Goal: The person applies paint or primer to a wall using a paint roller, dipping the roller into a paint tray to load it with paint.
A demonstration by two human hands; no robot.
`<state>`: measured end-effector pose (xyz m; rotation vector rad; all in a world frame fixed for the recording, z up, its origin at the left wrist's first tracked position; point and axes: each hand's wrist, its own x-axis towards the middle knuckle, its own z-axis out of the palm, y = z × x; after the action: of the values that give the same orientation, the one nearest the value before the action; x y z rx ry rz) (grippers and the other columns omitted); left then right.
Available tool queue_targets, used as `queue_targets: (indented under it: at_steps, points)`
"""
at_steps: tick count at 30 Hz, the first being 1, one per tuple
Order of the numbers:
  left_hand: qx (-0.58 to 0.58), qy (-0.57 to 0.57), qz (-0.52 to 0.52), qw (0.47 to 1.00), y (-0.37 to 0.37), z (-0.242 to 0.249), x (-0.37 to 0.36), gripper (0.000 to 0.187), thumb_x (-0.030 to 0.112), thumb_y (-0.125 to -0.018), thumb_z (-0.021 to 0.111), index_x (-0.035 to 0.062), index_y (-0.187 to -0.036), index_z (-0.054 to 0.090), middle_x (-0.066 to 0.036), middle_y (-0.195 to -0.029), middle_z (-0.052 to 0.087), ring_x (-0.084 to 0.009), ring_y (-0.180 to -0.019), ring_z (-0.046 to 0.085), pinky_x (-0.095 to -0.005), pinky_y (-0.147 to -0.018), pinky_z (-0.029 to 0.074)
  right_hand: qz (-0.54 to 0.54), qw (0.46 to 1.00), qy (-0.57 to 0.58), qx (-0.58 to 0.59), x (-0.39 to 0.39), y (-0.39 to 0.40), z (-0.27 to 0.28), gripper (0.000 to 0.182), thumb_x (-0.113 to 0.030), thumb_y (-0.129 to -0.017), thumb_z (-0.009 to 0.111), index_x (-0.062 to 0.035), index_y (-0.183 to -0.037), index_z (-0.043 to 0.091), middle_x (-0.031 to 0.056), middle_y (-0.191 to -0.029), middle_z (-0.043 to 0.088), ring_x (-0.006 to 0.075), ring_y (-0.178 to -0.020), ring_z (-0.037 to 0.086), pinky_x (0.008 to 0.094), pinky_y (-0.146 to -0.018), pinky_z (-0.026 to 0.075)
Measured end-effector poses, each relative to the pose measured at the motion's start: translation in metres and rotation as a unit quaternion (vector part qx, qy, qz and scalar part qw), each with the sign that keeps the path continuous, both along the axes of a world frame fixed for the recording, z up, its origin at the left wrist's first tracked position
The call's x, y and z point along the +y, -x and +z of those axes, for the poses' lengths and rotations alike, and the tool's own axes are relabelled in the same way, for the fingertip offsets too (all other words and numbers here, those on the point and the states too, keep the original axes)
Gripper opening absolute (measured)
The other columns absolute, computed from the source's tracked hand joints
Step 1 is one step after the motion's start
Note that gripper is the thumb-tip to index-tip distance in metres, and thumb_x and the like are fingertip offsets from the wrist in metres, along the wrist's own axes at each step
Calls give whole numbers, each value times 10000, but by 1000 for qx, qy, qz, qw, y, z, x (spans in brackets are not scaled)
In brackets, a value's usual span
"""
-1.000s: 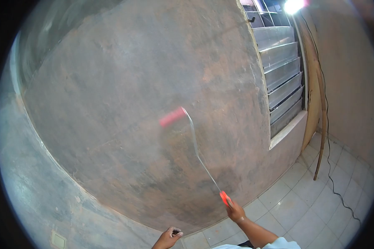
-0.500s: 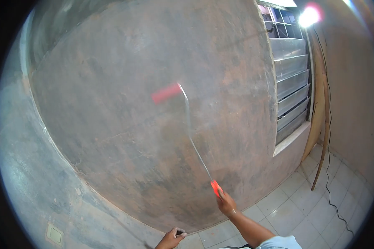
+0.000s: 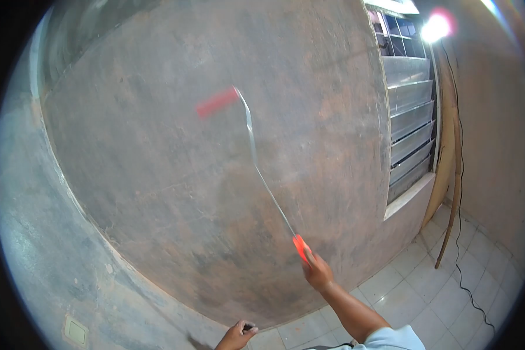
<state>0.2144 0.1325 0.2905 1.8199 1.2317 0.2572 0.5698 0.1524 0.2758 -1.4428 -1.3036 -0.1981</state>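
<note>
My right hand (image 3: 318, 272) is wrapped around the orange-red handle (image 3: 301, 247) of a paint roller. The roller's long bent metal rod (image 3: 268, 189) reaches up and left to a pinkish-red roller sleeve (image 3: 217, 102), which is smeared by motion against the grey-brown plastered wall (image 3: 175, 192). At the bottom edge, close to the foot of the wall, my left hand (image 3: 237, 336) has its fingers curled in. A dark spot shows between its thumb and fingers, and I cannot make out whether it is a held thing or shadow.
A louvred window (image 3: 411, 111) sits in the wall at right, with a bright lamp (image 3: 436, 27) beside its top. A wooden pole (image 3: 454, 192) leans in the corner, and a black cable (image 3: 462, 233) trails onto the white floor tiles (image 3: 402, 300). The left wall carries a switch plate (image 3: 76, 331).
The paint roller has moved up and slightly left along the wall, with my right hand rising a little. My left hand has stayed nearly in place.
</note>
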Motion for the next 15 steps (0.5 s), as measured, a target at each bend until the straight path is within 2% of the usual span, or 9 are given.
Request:
queue_targets:
  at_steps: [1, 3, 4, 5, 7, 8, 9, 12, 15]
  points:
    - [23, 27, -13, 999, 3, -3, 3, 401, 296, -925, 626, 16, -1201, 546, -180, -1148, 617, -259, -1071, 562, -381, -922, 444, 5, 1000, 21, 3, -20, -8, -43, 505, -145, -895, 607, -165, -1377, 457, 179, -919, 605, 409, -769, 594, 484, -626, 473]
    - [42, 56, 24, 997, 32, -50, 13, 434, 319, -926, 614, 7, -1213, 522, -165, -1178, 599, -259, -1093, 543, -378, -935, 427, 23, 976, 215, 33, -91, -15, -126, 576, -134, -891, 597, -223, -1421, 390, 201, -981, 619, 427, -802, 602, 504, -647, 481]
    - [9, 24, 7, 1000, 60, -99, 32, 352, 300, -911, 644, 32, -1120, 556, -133, -1053, 618, -223, -978, 553, -364, -873, 450, 81, 996, 38, 25, -115, -8, -134, 592, -142, -888, 610, -230, -1431, 391, 200, -940, 623, 425, -763, 605, 503, -613, 478]
    - [-20, -9, -11, 1000, 74, -122, 45, 274, 282, -895, 675, 57, -1028, 590, -100, -928, 636, -186, -864, 563, -350, -811, 474, 83, 996, 35, 22, -132, 1, -134, 592, -142, -888, 610, -230, -1431, 391, 200, -940, 623, 425, -763, 605, 503, -613, 478]
    - [-23, -28, -3, 999, 59, -82, 30, 288, 296, -900, 664, 55, -1038, 586, -110, -941, 640, -196, -880, 574, -352, -819, 474, 21, 982, 180, 44, -152, 15, -127, 598, -188, -891, 622, -198, -1443, 395, 190, -839, 614, 416, -750, 602, 496, -604, 473]
    - [-22, -40, 5, 999, 48, -58, 22, 303, 309, -905, 654, 52, -1048, 582, -121, -954, 643, -205, -896, 585, -354, -827, 474, 13, 990, 135, 31, -126, 13, -121, 594, -185, -890, 622, -198, -1441, 398, 189, -830, 608, 413, -747, 603, 497, -601, 474]
    - [-24, -40, 3, 999, 34, -47, 22, 303, 309, -905, 654, 52, -1048, 582, -121, -954, 643, -205, -896, 585, -354, -827, 474, 5, 996, 89, 16, -90, 9, -97, 591, -182, -890, 622, -198, -1438, 402, 189, -821, 602, 411, -744, 603, 498, -598, 474]
    - [-28, -82, -2, 996, 11, -24, 28, 344, 350, -920, 623, 48, -1072, 560, -138, -972, 645, -231, -924, 599, -364, -849, 471, -12, 1000, -10, -10, -10, 10, 75, 578, -170, -896, 614, -196, -1437, 413, 170, -883, 607, 393, -764, 600, 477, -640, 475]
    - [-206, 55, 6, 977, -12, -17, 35, 398, 395, -928, 599, 37, -1091, 538, -151, -969, 641, -258, -929, 604, -374, -864, 469, -12, 999, -21, -22, 29, 6, 198, 592, -153, -900, 611, -190, -1451, 397, 175, -877, 612, 394, -755, 598, 479, -651, 479]
